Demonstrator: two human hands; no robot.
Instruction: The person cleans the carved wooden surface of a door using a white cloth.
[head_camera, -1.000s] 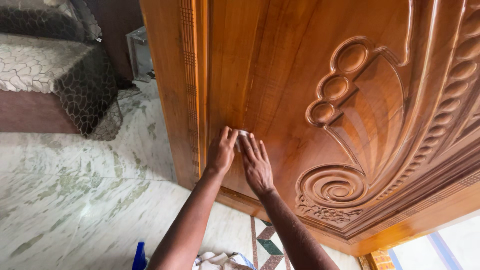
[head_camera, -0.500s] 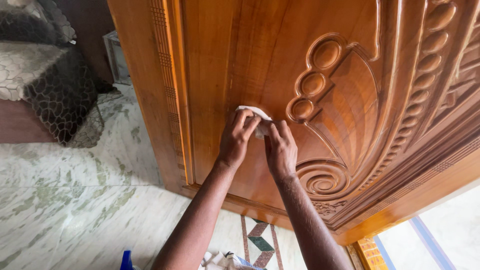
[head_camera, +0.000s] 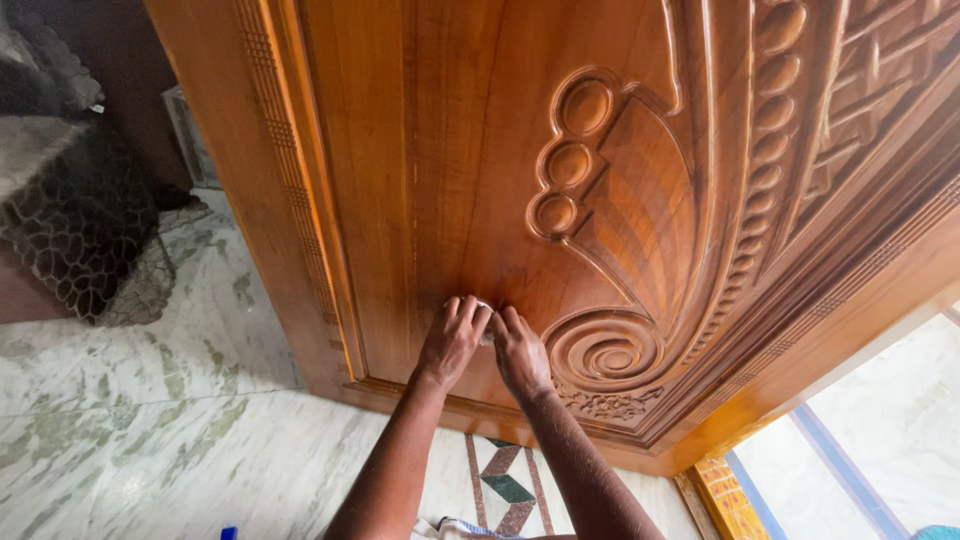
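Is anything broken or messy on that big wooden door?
Nothing stands out. The carved wooden door looks whole and glossy, with no cracks or chips showing. The left hand and right hand press a small pale pad flat against the smooth panel beside the spiral carving. The marble floor shows no spill.

Both forearms reach up and forward, converging so the hands meet side by side. The left hand (head_camera: 452, 342) lies flat, palm pressed down, fingers together and pointing upward. The right hand (head_camera: 521, 352) sits just beside it, also flat, its fingertips touching the left's. Wrists are nearly straight, elbows out of view below
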